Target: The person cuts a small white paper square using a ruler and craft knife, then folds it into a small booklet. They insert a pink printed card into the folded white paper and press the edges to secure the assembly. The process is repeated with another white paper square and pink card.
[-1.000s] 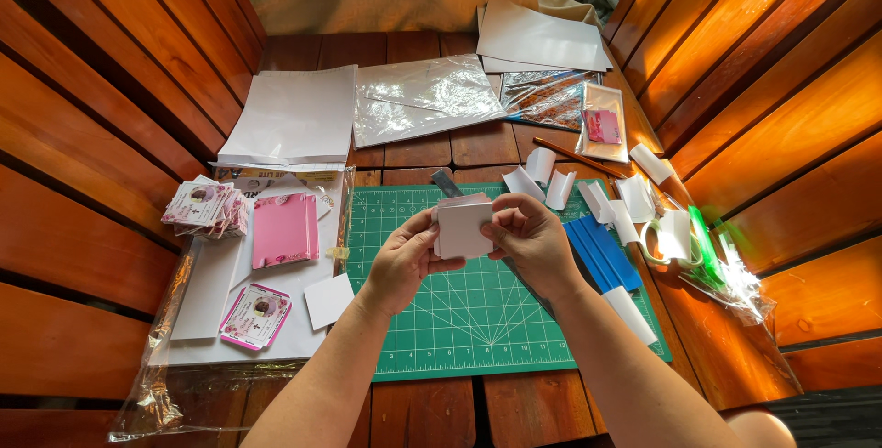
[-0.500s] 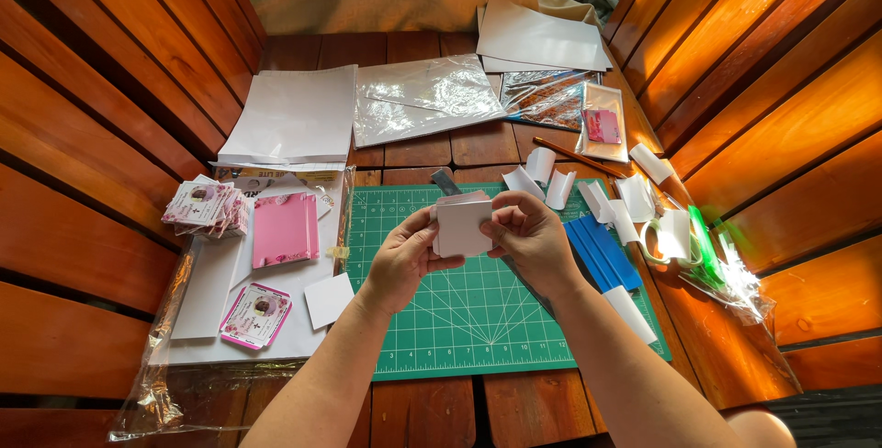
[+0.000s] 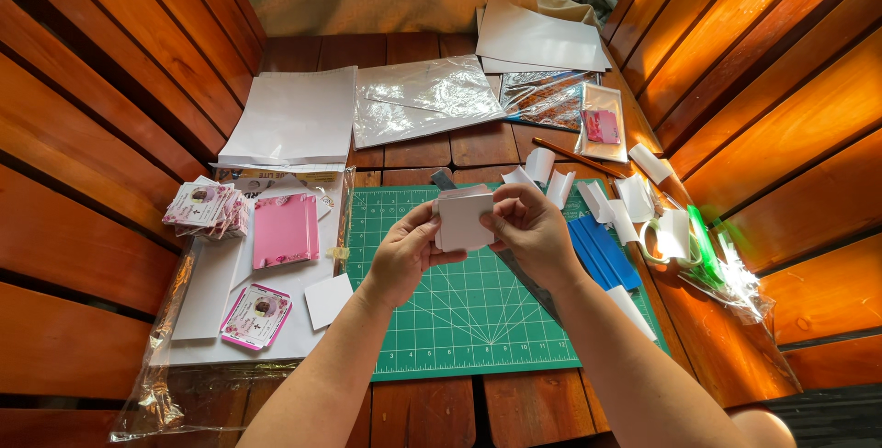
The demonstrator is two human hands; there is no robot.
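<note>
Both hands meet above the green cutting mat [image 3: 478, 319], clamped on a small folded piece of white card [image 3: 462, 218]. The left hand [image 3: 404, 250] pinches its left edge with thumb and fingers; the right hand [image 3: 528, 227] grips the right edge, its fingers curled over the front. The card is held in the air, tilted toward the camera, and how many layers it has is hard to make out, since the fingers cover both its sides.

A grey metal ruler [image 3: 528, 273] lies across the mat, mostly hidden behind the hands and the right forearm. Blue strips [image 3: 602, 255] lie at the mat's right edge, partly covered by the right wrist. Beside them, curled white paper pieces [image 3: 634, 200] are scattered on the desk [image 3: 413, 149], with a green tool [image 3: 706, 246] lying in glare on crumpled clear plastic; what kind of tool it is cannot be told.

Left of the mat, a pink card [image 3: 286, 230], a stack of small printed cards [image 3: 204, 209] and a pink-edged printed card [image 3: 256, 316] rest on white sheets. Farther back lie a white paper stack [image 3: 294, 117] and clear plastic sleeves [image 3: 423, 99]. Both forearms are cut off by the lower edge.
</note>
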